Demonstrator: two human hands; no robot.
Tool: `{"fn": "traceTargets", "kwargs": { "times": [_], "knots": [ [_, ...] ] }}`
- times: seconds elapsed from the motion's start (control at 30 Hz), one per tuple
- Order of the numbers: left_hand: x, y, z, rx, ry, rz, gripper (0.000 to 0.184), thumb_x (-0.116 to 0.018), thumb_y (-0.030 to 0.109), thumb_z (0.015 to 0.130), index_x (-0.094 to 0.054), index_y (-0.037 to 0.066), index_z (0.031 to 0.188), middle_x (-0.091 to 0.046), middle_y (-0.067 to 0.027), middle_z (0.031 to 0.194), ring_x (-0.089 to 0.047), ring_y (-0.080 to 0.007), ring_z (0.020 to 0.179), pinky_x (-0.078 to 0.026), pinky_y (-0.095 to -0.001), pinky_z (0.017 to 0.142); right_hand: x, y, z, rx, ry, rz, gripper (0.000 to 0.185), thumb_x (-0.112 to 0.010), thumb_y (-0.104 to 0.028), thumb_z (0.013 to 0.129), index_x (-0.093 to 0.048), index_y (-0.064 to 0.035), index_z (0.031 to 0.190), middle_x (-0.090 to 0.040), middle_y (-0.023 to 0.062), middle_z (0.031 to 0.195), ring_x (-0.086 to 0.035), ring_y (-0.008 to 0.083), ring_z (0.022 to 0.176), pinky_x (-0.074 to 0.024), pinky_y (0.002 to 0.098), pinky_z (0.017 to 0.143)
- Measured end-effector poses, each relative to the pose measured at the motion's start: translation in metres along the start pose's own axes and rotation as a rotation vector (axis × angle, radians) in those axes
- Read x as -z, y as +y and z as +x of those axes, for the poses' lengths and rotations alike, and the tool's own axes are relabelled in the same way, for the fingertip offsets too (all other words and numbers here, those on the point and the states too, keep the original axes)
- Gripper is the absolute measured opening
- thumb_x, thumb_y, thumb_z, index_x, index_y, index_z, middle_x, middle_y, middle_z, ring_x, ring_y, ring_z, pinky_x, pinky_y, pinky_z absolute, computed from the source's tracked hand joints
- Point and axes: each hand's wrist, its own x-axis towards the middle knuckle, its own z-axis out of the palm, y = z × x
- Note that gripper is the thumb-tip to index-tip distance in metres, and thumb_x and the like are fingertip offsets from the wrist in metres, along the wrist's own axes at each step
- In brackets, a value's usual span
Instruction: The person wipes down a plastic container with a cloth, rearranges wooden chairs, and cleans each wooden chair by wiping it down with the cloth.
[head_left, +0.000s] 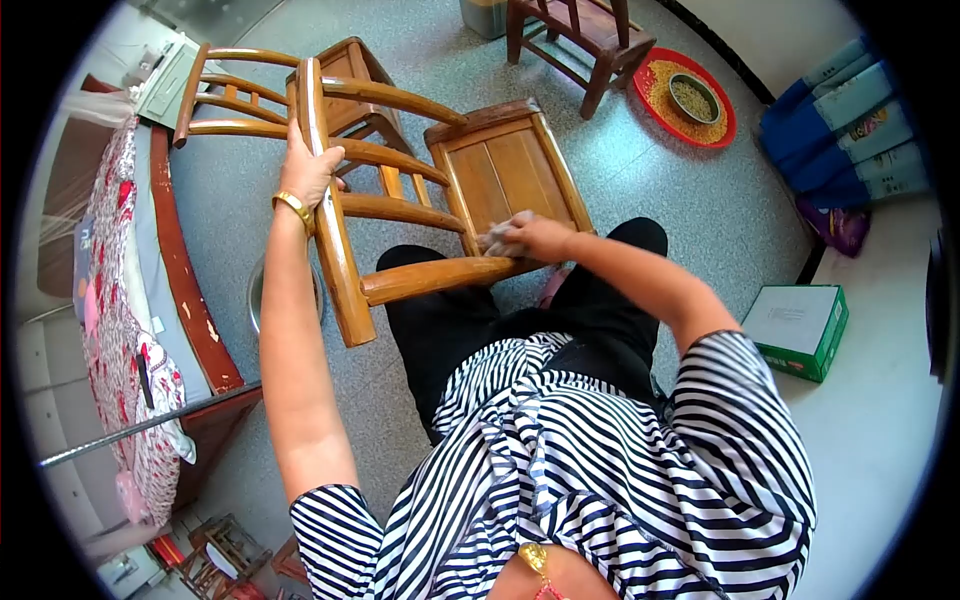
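A brown wooden chair [505,180] stands before me, its backrest toward my left. My left hand [308,172] is closed around the chair's top rail, thumb over the wood. With my right hand [540,238] I grip a greyish cloth [505,233], pressed to the seat near its corner with the back frame. My knees are on the near side of the seat. Part of the cloth is hidden under my fingers.
Another wooden chair [245,95] stands beyond my left hand. A dark stool-like chair [590,40] is near a red tray [718,135] of grain with a metal bowl [693,98]. A green box [800,325] sits right; a bed [190,270] lies left, beside a metal basin [256,300].
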Motion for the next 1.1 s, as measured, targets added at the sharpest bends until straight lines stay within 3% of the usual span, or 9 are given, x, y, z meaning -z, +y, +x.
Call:
{"fn": "traceTargets", "kwargs": {
  "times": [0.17,0.23,0.27,0.4,0.5,0.67,0.73,0.87,1.1],
  "knots": [
    [-0.001,0.002,0.002,0.012,0.001,0.006,0.079,-0.058,0.008,0.069,-0.014,0.005,0.134,-0.054,-0.0154,0.086,-0.055,-0.0176,0.049,-0.048,-0.0265,0.041,0.048,0.064,-0.078,-0.066,-0.138,-0.384,0.044,-0.061,-0.015,0.071,-0.052,-0.0216,0.114,-0.052,0.0121,0.108,-0.048,0.0319,0.107,-0.0427,0.0364,0.089],
    [-0.001,0.007,-0.001,0.03,-0.013,0.018,0.079,-0.058,0.008,0.069,-0.014,0.003,0.134,-0.054,-0.0155,0.086,-0.056,-0.0174,0.05,-0.048,-0.0265,0.041,0.086,0.04,-0.075,-0.442,-0.524,-0.502,0.045,-0.061,-0.015,0.071,-0.051,-0.0214,0.114,-0.052,0.0108,0.106,-0.052,0.0316,0.102,-0.0439,0.038,0.086],
    [-0.001,0.007,0.001,0.031,0.002,0.038,0.08,-0.058,0.008,0.069,-0.013,0.003,0.135,-0.055,-0.0154,0.085,-0.056,-0.0173,0.05,-0.048,-0.0265,0.041,0.082,0.044,-0.075,-0.442,-0.524,-0.501,0.045,-0.061,-0.015,0.071,-0.051,-0.0214,0.114,-0.052,0.0108,0.106,-0.052,0.0316,0.102,-0.0439,0.038,0.086],
    [-0.001,0.008,0.003,0.043,0.002,0.059,0.083,-0.059,0.008,0.069,-0.01,0.003,0.136,-0.055,-0.0152,0.084,-0.055,-0.0169,0.05,-0.047,-0.0266,0.041,0.051,0.031,-0.059,-0.169,0.193,-0.154,0.038,-0.061,-0.014,0.069,-0.052,-0.014,0.105,-0.052,0.0149,0.096,-0.055,0.0331,0.09,-0.044,0.0416,0.075],
    [0.0,0.009,0.004,0.057,-0.013,0.052,0.083,-0.06,0.009,0.07,-0.01,0.003,0.135,-0.054,-0.0149,0.085,-0.055,-0.0168,0.05,-0.047,-0.0268,0.041,0.029,-0.03,-0.034,0.021,0.116,0.165,0.043,-0.066,-0.014,0.066,-0.046,-0.0102,0.104,-0.044,0.0183,0.108,-0.049,0.0375,0.098,-0.0426,0.0441,0.079],
    [0.004,0.003,0.009,0.025,-0.046,-0.002,0.08,-0.061,0.011,0.071,-0.012,0.006,0.135,-0.053,-0.0133,0.083,-0.054,-0.0158,0.048,-0.046,-0.0255,0.039,-0.003,-0.007,-0.054,0.037,0.069,-0.022,0.045,-0.064,-0.011,0.068,-0.04,-0.0092,0.106,-0.043,0.0177,0.109,-0.05,0.0384,0.097,-0.0435,0.0415,0.081],
    [0.003,0.006,0.006,0.018,-0.044,-0.005,0.076,-0.061,0.011,0.073,-0.015,0.006,0.134,-0.052,-0.0113,0.083,-0.051,-0.0139,0.046,-0.045,-0.0242,0.038,0.003,0.013,-0.078,0.009,-0.034,-0.284,0.046,-0.063,-0.01,0.068,-0.039,-0.0102,0.108,-0.043,0.0171,0.107,-0.05,0.0384,0.096,-0.0442,0.0414,0.079],
    [0.001,0.008,0.008,-0.01,-0.054,-0.037,0.073,-0.059,0.01,0.074,-0.017,0.007,0.133,-0.051,-0.0095,0.081,-0.05,-0.0127,0.046,-0.044,-0.0236,0.038,0.032,0.034,-0.108,-0.237,-0.109,-0.207,0.043,-0.06,-0.012,0.07,-0.038,-0.0101,0.108,-0.044,0.0177,0.105,-0.05,0.0383,0.095,-0.0443,0.0409,0.079],
    [-0.001,0.012,0.003,-0.001,-0.02,-0.034,0.066,-0.057,0.01,0.075,-0.023,0.009,0.132,-0.049,-0.0061,0.083,-0.048,-0.0104,0.048,-0.043,-0.0215,0.038,-0.004,0.072,-0.066,-0.47,0.536,0.132,0.039,-0.053,-0.014,0.076,-0.037,-0.0089,0.111,-0.048,0.0226,0.104,-0.047,0.0407,0.097,-0.0404,0.0459,0.08]
  ]
}}
